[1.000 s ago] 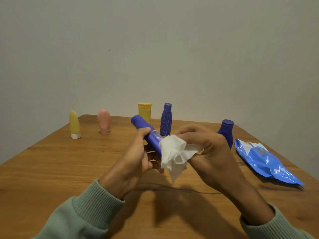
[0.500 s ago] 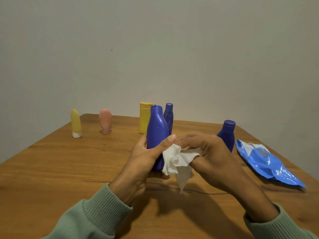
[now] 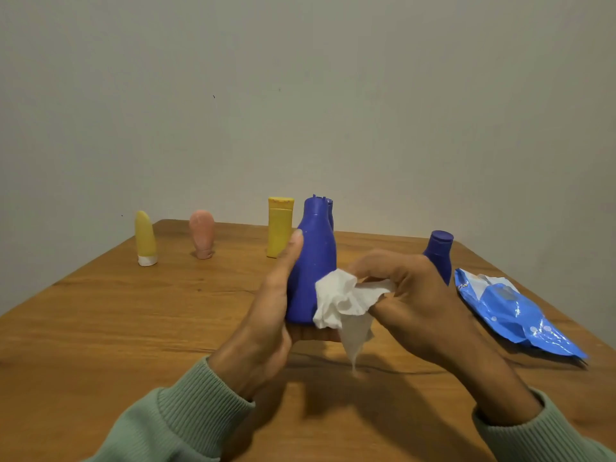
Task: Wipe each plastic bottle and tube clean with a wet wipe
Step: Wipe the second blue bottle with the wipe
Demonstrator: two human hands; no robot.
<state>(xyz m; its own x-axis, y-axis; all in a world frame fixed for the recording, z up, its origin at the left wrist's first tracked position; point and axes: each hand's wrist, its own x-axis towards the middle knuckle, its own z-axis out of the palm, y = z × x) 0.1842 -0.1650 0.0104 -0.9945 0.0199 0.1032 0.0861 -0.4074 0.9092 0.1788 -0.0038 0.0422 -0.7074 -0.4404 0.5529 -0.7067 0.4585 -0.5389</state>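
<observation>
Two hands meet over the middle of the counter [image 3: 133, 328], and from my seat I read the arrangement as set up for wiping. The left hand [image 3: 266, 321] holds the blue bottle [image 3: 313, 261] upright and clear of the wood, thumb stretched up its left side and fingers [image 3: 316, 333] curled under the base, which leaves the front and right faces bare. The right hand [image 3: 416, 301] sits just beside it, its fingers [image 3: 373, 265] bunched tight on the wet wipe [image 3: 340, 301]. The crumpled wad touches the bottle's lower right flank while a loose tail hangs down. I judge this to be a wipe in progress on this bottle. Waiting along the back are a yellow tube [image 3: 145, 238], a pink tube [image 3: 201, 233] and a yellow bottle [image 3: 280, 228]. A dark blue bottle [image 3: 440, 251] stands behind the right hand, near the wipe pack [image 3: 510, 311], kept within easy reach for a fresh sheet.
</observation>
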